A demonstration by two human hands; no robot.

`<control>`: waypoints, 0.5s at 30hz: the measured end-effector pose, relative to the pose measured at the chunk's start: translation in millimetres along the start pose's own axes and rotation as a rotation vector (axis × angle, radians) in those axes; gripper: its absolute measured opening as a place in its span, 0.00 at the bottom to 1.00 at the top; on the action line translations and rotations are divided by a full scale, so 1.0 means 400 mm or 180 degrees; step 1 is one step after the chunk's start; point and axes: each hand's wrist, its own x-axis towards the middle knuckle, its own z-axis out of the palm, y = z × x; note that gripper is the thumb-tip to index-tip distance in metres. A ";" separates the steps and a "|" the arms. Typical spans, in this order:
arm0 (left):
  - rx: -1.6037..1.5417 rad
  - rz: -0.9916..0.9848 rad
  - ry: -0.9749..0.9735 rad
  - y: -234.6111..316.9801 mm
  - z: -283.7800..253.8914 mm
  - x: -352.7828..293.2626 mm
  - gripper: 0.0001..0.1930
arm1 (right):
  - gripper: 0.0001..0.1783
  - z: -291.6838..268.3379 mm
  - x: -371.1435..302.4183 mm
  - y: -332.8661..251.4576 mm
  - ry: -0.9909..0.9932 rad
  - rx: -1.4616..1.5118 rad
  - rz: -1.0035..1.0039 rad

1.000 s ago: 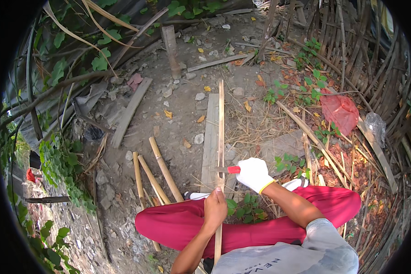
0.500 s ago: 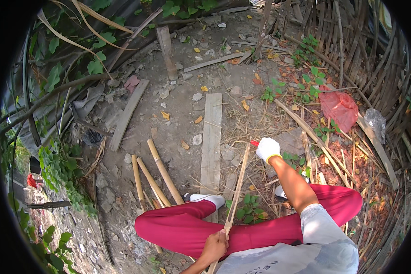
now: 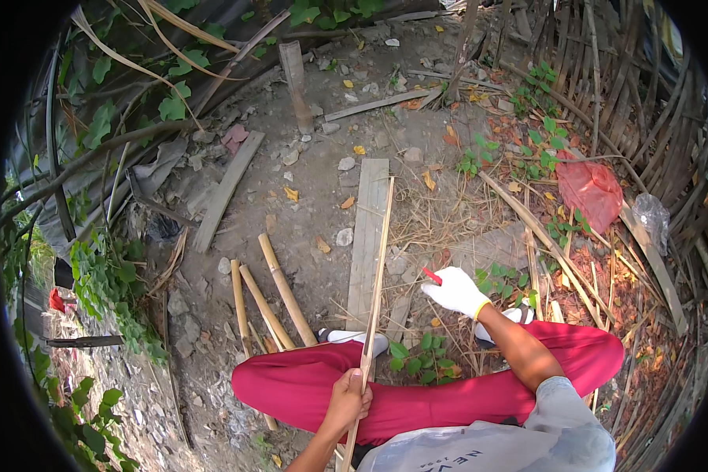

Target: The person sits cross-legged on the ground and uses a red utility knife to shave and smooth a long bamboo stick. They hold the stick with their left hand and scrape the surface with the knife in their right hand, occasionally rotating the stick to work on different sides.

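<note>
My left hand [image 3: 348, 403], bare, is closed round the lower part of a long, pale split-bamboo strip [image 3: 380, 267]. The strip slants up and away from my lap, its far end over a weathered plank [image 3: 369, 197] on the ground. My right hand [image 3: 458, 293], in a white glove with a yellow cuff, is closed on a small red tool [image 3: 432, 275]. Only its red end shows; the rest is hidden, so I cannot tell its kind. The right hand is apart from the strip, to its right. Several bamboo poles [image 3: 286, 287] lie left of the strip, beside my knee.
A red plastic bag [image 3: 588, 187] and a clear one [image 3: 651, 220] lie at the right by a stick fence [image 3: 637, 94]. A wooden stake [image 3: 296, 86] stands at the far side. Another plank [image 3: 228, 191] lies left. Low green plants [image 3: 425, 358] grow between my feet.
The strip's far end has swung left and now reaches farther out. My left hand has shifted slightly left. My right hand has come nearer and away from the strip's tip, still with the red tool.
</note>
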 end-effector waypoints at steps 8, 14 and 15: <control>-0.0469 -0.0011 -0.0630 0.090 0.053 0.144 0.15 | 0.15 0.020 -0.095 -0.176 0.0198 -0.0745 -0.0706; 0.1277 0.1233 0.0094 -0.009 0.064 0.211 0.18 | 0.13 0.035 -0.072 -0.167 0.0162 -0.1057 -0.0681; 0.1633 0.1359 0.0159 -0.008 0.067 0.204 0.18 | 0.13 0.033 -0.076 -0.173 0.0072 -0.1039 -0.0646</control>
